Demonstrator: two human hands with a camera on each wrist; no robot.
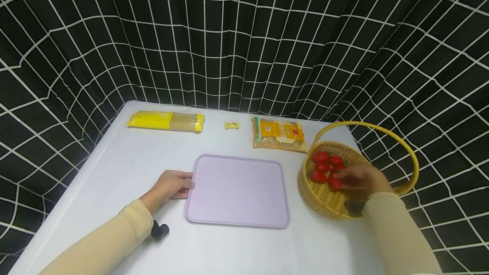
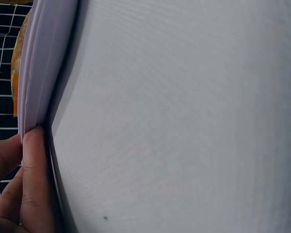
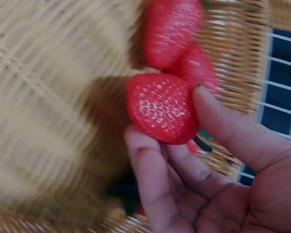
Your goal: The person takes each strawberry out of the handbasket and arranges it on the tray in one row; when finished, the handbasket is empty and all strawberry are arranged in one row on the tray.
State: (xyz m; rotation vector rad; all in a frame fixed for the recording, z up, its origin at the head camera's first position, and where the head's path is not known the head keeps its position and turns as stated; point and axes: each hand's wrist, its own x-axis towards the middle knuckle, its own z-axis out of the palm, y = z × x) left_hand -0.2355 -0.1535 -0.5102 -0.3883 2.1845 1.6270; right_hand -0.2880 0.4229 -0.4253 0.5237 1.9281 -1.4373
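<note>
A pale purple tray [image 1: 237, 192] lies flat on the white table. My left hand [image 1: 173, 186] pinches its left rim; in the left wrist view the thumb and fingers [image 2: 35, 179] meet at the tray's edge [image 2: 46, 73]. Inside a wicker basket [image 1: 318, 205] at the right, my right hand [image 1: 368, 177] pinches a red strawberry [image 3: 162, 109] between thumb and fingertips. The right wrist view shows it held over the woven bottom, with other strawberries [image 3: 174, 31] just behind. Several more red strawberries [image 1: 320, 157] lie in the basket's far left part.
Along the table's far side lie a yellow packet of noodles [image 1: 164, 121], a small yellow wrapped candy [image 1: 231, 125] and an orange-and-clear food bag [image 1: 279, 134]. The basket's tall handle [image 1: 393, 137] arches up at the right. A black grid-patterned curtain [image 1: 229, 33] surrounds the table.
</note>
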